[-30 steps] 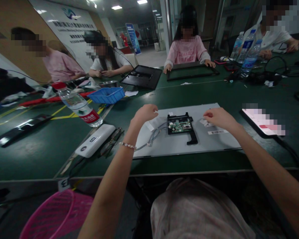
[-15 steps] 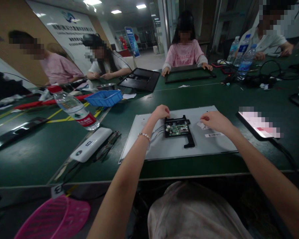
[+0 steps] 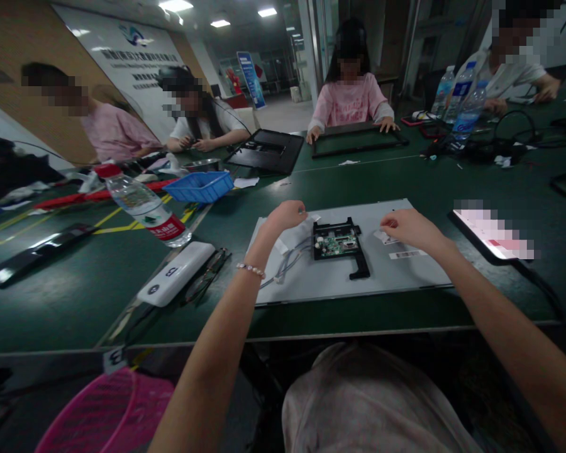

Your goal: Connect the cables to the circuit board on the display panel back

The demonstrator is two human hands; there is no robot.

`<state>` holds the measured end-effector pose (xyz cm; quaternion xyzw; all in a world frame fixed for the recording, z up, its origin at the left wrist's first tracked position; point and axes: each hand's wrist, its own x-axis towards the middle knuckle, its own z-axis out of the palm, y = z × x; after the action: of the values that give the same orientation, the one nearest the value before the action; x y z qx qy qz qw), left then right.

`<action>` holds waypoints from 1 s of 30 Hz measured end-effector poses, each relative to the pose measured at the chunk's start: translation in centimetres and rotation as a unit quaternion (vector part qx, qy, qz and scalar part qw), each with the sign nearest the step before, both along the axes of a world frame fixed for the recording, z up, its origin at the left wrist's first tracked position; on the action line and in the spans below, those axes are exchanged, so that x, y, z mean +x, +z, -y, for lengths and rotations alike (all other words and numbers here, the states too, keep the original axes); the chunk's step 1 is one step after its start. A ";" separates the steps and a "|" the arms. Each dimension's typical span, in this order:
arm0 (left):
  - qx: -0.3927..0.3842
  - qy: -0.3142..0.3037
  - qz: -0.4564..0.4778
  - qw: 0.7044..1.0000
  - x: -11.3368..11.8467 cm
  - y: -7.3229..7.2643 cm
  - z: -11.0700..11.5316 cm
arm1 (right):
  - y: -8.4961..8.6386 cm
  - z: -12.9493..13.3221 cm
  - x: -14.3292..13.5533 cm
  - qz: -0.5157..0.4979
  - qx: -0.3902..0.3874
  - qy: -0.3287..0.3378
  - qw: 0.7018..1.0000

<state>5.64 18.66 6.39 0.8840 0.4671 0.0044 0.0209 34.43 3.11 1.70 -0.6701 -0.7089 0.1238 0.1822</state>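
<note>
On a flat grey rectangular panel (image 3: 306, 286): green circuit board (image 3: 336, 244) in black plastic frame (image 3: 361, 265).
Likely light, stiff, fragile; take the frame's edges. Left hand (image 3: 287, 216), right hand (image 3: 411, 228): each grip curled nearly closed, contents unclear.

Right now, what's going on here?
A circuit board in a black bracket lies on a grey panel. The nearest person's left hand is near grey cables; the right hand is by a white label. Whether either grips anything is unclear. Across the table, a co-worker touches a black frame.
</note>
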 end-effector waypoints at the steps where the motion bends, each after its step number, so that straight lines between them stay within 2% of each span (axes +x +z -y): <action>1: -0.005 -0.003 -0.026 1.000 -0.7 0.3 0.4 | 0.0 0.0 0.0 0.001 0.001 -0.002 1.000; 5: -0.065 -0.011 -0.099 0.993 -3.3 1.0 2.0 | -0.2 0.0 0.0 0.004 -0.003 -0.006 1.000; 9: -0.091 -0.051 -0.124 0.987 -5.2 0.9 3.2 | -0.4 -0.1 -0.1 0.003 -0.010 0.005 1.000; 14: -0.095 -0.080 -0.128 0.984 -6.5 0.6 3.9 | -0.6 -0.3 0.1 0.006 -0.021 0.013 1.000; 20: -0.107 -0.087 -0.132 0.982 -7.5 1.2 4.4 | -0.7 -0.4 0.3 -0.003 -0.032 0.010 0.999; 25: -0.074 -0.056 -0.067 0.993 -6.9 0.9 4.3 | -0.5 -0.2 0.0 -0.008 -0.030 0.004 1.000; 30: -0.028 -0.033 0.023 0.999 -3.4 0.6 4.2 | 0.0 0.1 -0.3 -0.012 -0.027 -0.012 0.999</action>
<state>2.21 14.41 6.95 0.8974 0.4374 0.0115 0.0562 34.11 2.96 1.71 -0.6816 -0.6949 0.1487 0.1742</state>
